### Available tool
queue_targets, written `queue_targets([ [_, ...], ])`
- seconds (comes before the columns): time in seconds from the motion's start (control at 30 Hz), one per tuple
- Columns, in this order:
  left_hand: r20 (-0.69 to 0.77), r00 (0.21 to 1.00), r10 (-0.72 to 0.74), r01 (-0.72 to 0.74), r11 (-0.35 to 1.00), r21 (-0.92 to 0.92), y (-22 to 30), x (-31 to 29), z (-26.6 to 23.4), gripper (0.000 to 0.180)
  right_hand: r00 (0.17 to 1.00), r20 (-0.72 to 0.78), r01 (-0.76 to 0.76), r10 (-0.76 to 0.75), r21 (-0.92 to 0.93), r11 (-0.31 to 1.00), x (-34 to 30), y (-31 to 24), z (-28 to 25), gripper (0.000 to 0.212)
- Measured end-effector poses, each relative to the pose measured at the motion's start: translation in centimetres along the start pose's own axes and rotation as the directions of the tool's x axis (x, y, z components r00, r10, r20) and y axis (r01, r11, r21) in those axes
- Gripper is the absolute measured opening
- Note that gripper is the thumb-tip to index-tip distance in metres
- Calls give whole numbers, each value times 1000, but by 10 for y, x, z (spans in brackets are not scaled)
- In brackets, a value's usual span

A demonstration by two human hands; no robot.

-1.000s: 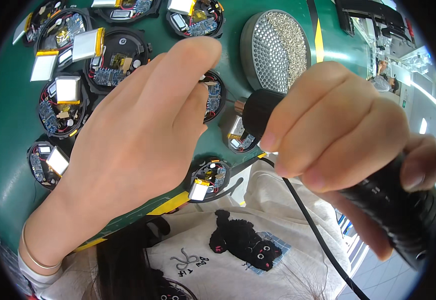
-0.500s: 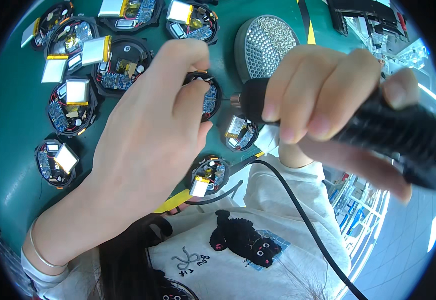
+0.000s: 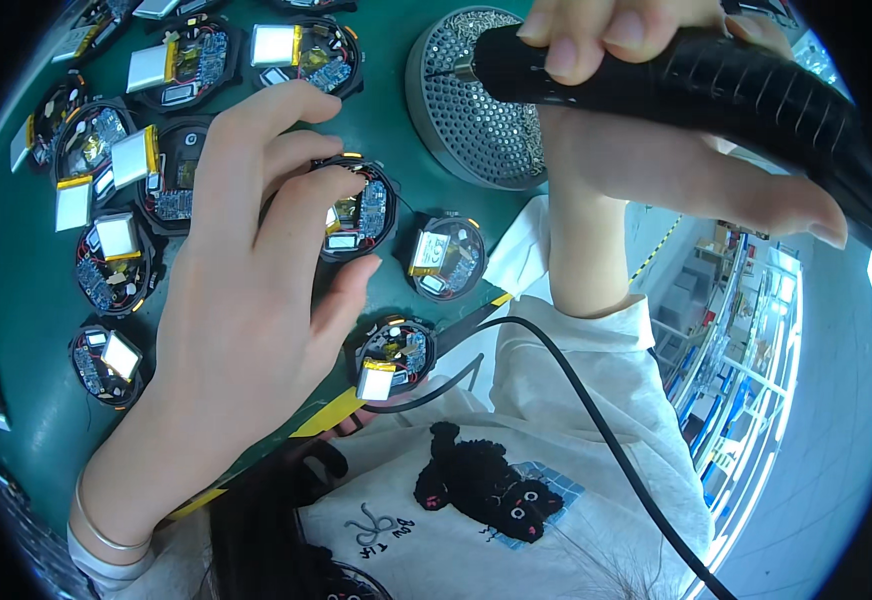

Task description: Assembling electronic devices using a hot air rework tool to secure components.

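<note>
A round black smartwatch case (image 3: 374,208) with exposed circuitry lies beneath the curled fingers of my left hand (image 3: 246,230). One fingertip rests on its top, the thumb is by its near rim, and my palm hides its left part. My right hand (image 3: 646,140) grips a black corded electric screwdriver (image 3: 676,95). Its thin bit (image 3: 446,73) points left over the round grey screw tray (image 3: 446,150), a perforated plate with loose small screws heaped toward its right and far edges. Whether the bit carries a screw is too small to tell.
Several open watch cases with silver batteries crowd the green mat's left and far side. One watch case (image 3: 446,258) sits right of my left hand, another (image 3: 396,350) near the front edge. A white paper piece (image 3: 521,250) lies by the tray. The black cable (image 3: 596,410) crosses my lap.
The screwdriver has withdrawn from the watch case and moved up over the screw tray. My left hand has loosened its fingers, and the case now lies flatter. The whole view has shifted.
</note>
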State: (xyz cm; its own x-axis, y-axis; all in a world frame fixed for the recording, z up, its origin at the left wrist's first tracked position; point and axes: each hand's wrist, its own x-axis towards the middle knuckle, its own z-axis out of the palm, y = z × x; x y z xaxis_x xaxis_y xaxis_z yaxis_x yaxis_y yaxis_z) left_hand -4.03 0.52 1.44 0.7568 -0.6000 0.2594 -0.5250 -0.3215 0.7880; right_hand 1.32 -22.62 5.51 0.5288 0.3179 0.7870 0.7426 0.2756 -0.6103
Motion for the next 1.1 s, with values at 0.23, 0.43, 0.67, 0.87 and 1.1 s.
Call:
queue_targets([
  [0.23,18,1000,-8,7,999,42,3,1,0,41,992,109,-61,65,-34,998,-7,-2,-17,84],
  [0.43,-1,999,-33,33,999,12,6,-1,-2,42,976,193,-104,99,18,994,-8,-23,-30,96],
  [0.67,51,998,-35,37,999,-22,9,1,-7,42,978,143,-170,149,143,975,-2,-25,13,84],
  [0.87,42,998,-38,39,999,-23,7,3,-6,40,975,185,-151,123,147,978,-3,-14,23,85],
  [1.1,32,999,8,-9,999,35,5,3,-6,41,970,196,-169,143,124,978,-3,-18,24,84],
])
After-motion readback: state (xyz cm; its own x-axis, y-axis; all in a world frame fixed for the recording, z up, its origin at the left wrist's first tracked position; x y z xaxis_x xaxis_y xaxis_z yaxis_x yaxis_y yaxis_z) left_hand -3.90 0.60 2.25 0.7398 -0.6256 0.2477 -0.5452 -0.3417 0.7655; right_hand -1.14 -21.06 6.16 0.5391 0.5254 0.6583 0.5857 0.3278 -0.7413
